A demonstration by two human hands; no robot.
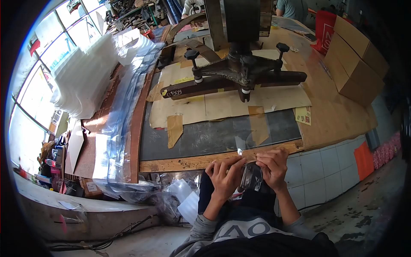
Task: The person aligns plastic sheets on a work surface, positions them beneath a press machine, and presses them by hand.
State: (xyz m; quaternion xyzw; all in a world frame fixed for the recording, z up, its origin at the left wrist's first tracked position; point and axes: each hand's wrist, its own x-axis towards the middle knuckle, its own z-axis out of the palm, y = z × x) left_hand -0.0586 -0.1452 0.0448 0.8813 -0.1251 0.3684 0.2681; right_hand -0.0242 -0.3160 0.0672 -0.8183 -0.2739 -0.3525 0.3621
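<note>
Floppy white sheets [83, 79] stand beside glossy film [116, 124]. Just before the bench [336, 122], left hand [227, 174] and right hand [273, 168] pinch thin see-through plastic [251, 178], grip closed; beyond, a dark metal frame [246, 66]; rightmost, a cardboard box [342, 64].

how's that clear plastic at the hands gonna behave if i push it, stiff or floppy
The clear plastic is probably floppy, as it looks thin and see-through. It is likely light, with no visible bulk. Its glossy highlights suggest a smooth surface that may slip between fingers.
</note>
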